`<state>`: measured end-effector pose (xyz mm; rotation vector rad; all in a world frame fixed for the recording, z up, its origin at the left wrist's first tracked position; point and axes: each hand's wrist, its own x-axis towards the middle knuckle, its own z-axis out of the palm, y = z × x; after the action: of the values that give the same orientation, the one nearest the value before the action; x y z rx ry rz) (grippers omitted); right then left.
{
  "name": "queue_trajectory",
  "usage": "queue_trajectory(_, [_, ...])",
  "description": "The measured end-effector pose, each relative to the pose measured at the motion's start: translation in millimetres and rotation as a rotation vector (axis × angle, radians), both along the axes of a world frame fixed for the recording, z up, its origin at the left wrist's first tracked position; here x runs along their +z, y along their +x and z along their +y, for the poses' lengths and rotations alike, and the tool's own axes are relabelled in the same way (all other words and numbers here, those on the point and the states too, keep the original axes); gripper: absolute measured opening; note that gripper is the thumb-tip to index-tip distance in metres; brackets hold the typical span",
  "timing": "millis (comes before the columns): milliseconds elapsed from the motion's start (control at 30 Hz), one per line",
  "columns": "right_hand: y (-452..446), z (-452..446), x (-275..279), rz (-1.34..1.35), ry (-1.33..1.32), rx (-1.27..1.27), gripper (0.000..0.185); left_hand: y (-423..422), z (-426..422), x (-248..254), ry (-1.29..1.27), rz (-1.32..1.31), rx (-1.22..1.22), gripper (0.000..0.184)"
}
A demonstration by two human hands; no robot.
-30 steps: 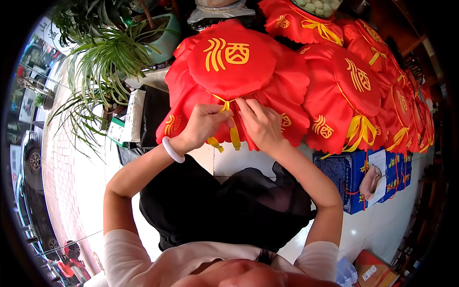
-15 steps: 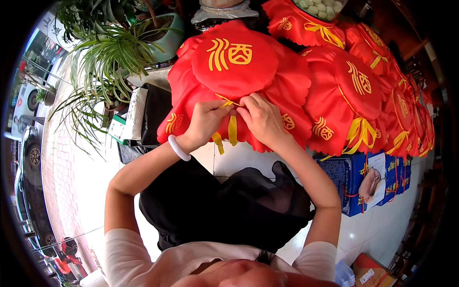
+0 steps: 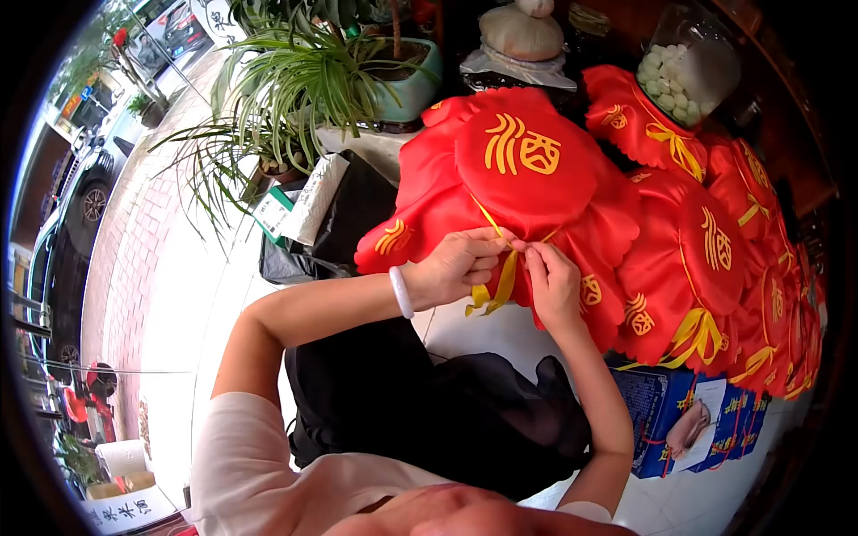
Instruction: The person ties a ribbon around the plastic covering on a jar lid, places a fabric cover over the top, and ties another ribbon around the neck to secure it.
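A red cloth cover [image 3: 527, 165] with yellow characters is drawn over a round-topped jar at the centre. Around its neck runs a yellow ribbon [image 3: 503, 284], with loose ends hanging down in front. My left hand [image 3: 456, 265], below a pale bangle [image 3: 400, 292], pinches the ribbon at the front of the neck. Close beside it, my right hand [image 3: 551, 281] has its thumb and fingers pressed together on the ribbon too. The fingertips of both hands nearly meet, and the small crossing of ribbon between them is partly hidden.
More red-covered jars [image 3: 697, 255] with yellow bows stand at the right, above blue boxes [image 3: 652, 420]. A clear container of pale green pieces [image 3: 675, 80] is at the upper right. Potted plants [image 3: 407, 85] and a black bag [image 3: 357, 201] are at the left.
The view has swung, so the scene sits lower and further right, tilted. Both hands stay at the ribbon, their fingertips now closer together.
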<state>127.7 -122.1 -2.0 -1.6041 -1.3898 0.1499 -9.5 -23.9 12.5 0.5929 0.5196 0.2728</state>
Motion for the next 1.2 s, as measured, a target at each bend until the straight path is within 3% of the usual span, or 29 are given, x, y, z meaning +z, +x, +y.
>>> queue_trajectory(100, [1,0,0,0.056,-0.046,0.012,0.013,-6,5,-4,0.007,-0.041,-0.065,0.011])
queue_trajectory(200, [1,1,1,0.279,-0.044,0.130,0.022,-7,8,-7,0.063,-0.055,-0.116,0.012])
queue_trajectory(367, [7,8,27,0.320,-0.180,0.246,0.019,-9,13,-15,0.108,-0.085,-0.176,0.013])
queue_trajectory(433, [13,14,39,0.192,-0.439,0.346,0.017,-7,16,-15,0.157,-0.096,-0.217,0.013])
queue_trajectory(500, [17,20,20,0.169,-0.349,0.340,0.016,-6,12,-10,0.129,-0.083,-0.189,0.013])
queue_trajectory(567, [17,22,3,-0.181,-0.213,0.157,0.013,-5,9,-7,0.047,-0.026,-0.084,0.014])
queue_trajectory(633, [16,15,14,-0.181,-0.241,0.122,0.014,-5,10,-10,0.042,-0.038,-0.095,0.014])
queue_trajectory(700, [23,6,21,0.443,-0.378,0.362,0.014,-4,10,-12,0.037,-0.026,-0.097,0.014])
queue_trajectory(733, [29,2,32,0.705,-0.690,0.490,0.015,-4,10,-14,0.029,-0.025,-0.104,0.014])
queue_trajectory(767, [33,-4,39,0.847,-0.813,0.632,0.020,-5,9,-14,0.035,-0.027,-0.095,0.013])
queue_trajectory(833, [30,-24,43,0.680,-1.032,0.707,0.017,-3,9,-12,0.043,-0.031,-0.103,0.013])
queue_trajectory(867, [30,-39,35,0.556,-0.921,0.763,0.020,-2,8,-10,0.053,-0.012,-0.088,0.013])
queue_trajectory(933, [36,-74,49,0.528,-1.016,0.606,0.022,-3,8,-13,0.049,0.019,-0.083,0.013])
queue_trajectory(1000, [57,-130,21,0.768,-0.982,0.264,0.021,-3,7,-9,0.053,0.024,-0.077,0.013])
queue_trajectory(1067, [81,-196,-12,0.621,-1.100,0.081,0.022,-2,6,-8,0.053,0.028,-0.067,0.013])
queue_trajectory(1133, [82,-267,-51,0.778,-1.221,-0.154,0.022,-2,6,-9,0.080,0.018,-0.066,0.013])
queue_trajectory(1167, [78,-291,-57,0.761,-1.417,-0.274,0.022,-2,5,-9,0.071,0.017,-0.069,0.013])
queue_trajectory(1200, [71,-306,-53,0.178,-1.400,-0.257,0.023,-1,5,-8,0.078,0.031,-0.058,0.013])
